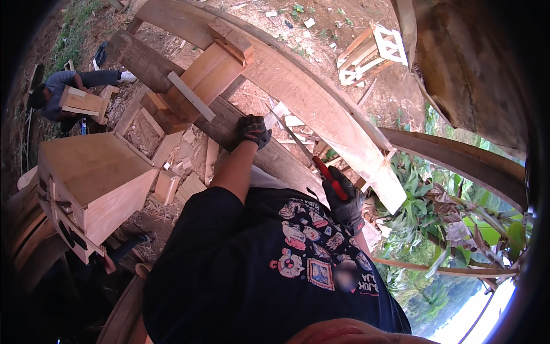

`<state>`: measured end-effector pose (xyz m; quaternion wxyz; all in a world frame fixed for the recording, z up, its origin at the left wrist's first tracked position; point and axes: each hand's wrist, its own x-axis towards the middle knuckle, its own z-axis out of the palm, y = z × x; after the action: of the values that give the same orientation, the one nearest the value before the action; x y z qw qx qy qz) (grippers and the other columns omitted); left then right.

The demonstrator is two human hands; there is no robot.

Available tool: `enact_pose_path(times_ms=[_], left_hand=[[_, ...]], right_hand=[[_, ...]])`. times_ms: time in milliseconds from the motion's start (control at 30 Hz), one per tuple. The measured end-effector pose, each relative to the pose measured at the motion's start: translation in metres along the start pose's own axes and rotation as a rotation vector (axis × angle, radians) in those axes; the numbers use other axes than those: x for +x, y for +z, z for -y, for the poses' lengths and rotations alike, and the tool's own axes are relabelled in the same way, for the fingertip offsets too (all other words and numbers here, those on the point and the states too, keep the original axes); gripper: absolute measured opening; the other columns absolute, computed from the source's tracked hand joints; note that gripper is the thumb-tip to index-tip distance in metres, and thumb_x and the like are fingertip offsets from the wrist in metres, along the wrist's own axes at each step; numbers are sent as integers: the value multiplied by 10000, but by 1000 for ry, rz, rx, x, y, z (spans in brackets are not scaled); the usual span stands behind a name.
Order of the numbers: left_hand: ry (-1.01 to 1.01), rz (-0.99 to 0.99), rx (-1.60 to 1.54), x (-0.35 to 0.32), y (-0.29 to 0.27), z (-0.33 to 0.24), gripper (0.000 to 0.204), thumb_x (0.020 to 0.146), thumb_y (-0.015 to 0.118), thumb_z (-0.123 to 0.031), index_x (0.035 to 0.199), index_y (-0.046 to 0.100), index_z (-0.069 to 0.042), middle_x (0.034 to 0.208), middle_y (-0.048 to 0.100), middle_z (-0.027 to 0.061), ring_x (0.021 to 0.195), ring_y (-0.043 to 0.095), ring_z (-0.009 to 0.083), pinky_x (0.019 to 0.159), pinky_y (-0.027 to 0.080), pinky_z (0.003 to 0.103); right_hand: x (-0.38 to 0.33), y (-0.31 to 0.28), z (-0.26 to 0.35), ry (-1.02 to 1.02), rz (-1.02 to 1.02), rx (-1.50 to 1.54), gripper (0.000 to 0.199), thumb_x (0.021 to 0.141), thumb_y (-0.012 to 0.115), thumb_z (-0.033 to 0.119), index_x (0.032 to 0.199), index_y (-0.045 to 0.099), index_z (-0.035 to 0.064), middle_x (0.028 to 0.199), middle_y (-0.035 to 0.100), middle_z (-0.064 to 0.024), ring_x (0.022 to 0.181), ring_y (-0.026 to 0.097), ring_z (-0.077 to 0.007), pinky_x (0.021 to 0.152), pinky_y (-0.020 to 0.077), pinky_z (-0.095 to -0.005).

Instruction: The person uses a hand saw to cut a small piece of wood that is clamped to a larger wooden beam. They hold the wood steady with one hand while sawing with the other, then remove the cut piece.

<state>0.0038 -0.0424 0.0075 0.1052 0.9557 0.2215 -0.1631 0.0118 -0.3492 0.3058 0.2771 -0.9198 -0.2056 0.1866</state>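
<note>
My left hand [254, 131], in a black glove, is closed by the edge of a weathered plank [281, 160]. Its fingers grip a small pale piece of wood [277, 113] that sticks out past them. Wrapped around the red handle [331, 176] of a long, thin-bladed tool is my right hand [345, 205], also gloved in black. The narrow blade [295, 136] slants up and left from that handle, its tip close to the pale piece. Whether blade and wood touch, I cannot tell. The blade shows nearly edge-on, so its teeth, if any, are hidden.
A broad curved board [321, 109] runs beyond my hands. Reddish planed blocks [215, 71] and a loose batten [191, 96] lie at left. A large wooden box [94, 178] stands nearer. Another person [60, 94] sits far left, and a slatted frame [372, 54] stands upper right.
</note>
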Motion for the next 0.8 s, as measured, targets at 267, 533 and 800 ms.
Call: enact_pose_path(times_ms=[267,533,800], left_hand=[[12,-112,0,-7,-3,-2,507,924,711,-565,1181,704,-128,1172,730,131,1188,662,306,1057,453,511],[35,-101,-6,-3,-5,0,476,920,720,-557,1146,721,-138,1110,746,107,1141,685,302,1029,461,493],[8,-50,4,0,12,0,525,918,694,-575,1215,704,-143,1207,734,122,1226,646,297,1145,369,521]], right_hand=[[2,-12,-5,-61,17,5,492,1000,766,383,1394,708,94,1198,796,-187,1030,781,-400,878,613,-491],[10,-22,14,-237,31,-99,480,975,814,303,1382,711,70,1177,798,-188,965,787,-389,828,625,-470],[7,-37,5,-56,10,31,423,1002,814,264,1349,729,36,1178,806,-174,1017,799,-332,865,624,-418]])
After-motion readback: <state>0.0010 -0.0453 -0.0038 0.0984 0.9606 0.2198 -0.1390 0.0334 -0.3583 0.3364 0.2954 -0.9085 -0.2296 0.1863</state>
